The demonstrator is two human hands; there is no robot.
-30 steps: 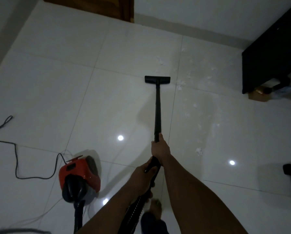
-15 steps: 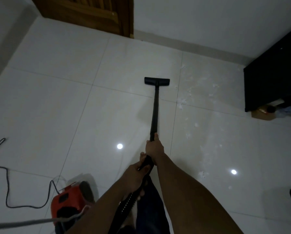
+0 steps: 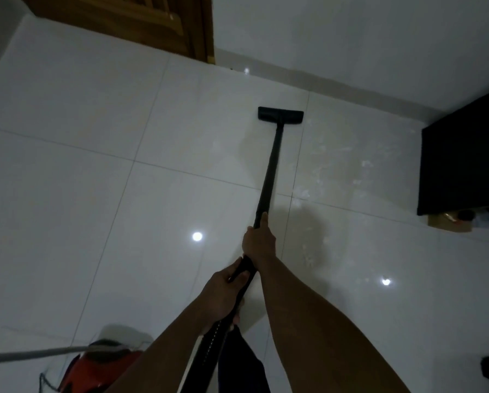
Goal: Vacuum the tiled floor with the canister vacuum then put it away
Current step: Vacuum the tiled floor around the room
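While gripped in two places, lies slim, matt black and straight: the vacuum wand (image 3: 269, 177), ending in a wide, flat black floor nozzle (image 3: 280, 114) set down on the glossy white tiled floor (image 3: 96, 194) in the upper middle of the frame. Wrapped round the wand near its lower end, the right hand (image 3: 259, 241), fingers curled about the tube, one digit laid along it toward the nozzle. Just below it, the left hand (image 3: 223, 290), fingers closed round the black handle where the ribbed hose (image 3: 206, 350) begins; from there down to the bottom edge between the two forearms. At the lower left, the red canister vacuum (image 3: 96, 373), cut off by the frame and partly behind the left forearm, with a blurred grey band (image 3: 39, 354) across in front of it. Above the nozzle, a short strip of bare tile, then grey skirting (image 3: 351, 89) and white wall (image 3: 351, 32); at the upper left, a wooden door (image 3: 141, 21). Right of the wand, tile strewn with pale scraps (image 3: 305, 194), closed off by a dark cabinet (image 3: 464, 165) at the right edge with a brown box (image 3: 447, 224) at its foot. Across the left half, wide open tile. Long axis from lower middle up and slightly right, nozzle end toward the skirting, nozzle bar crosswise and roughly parallel to that wall.
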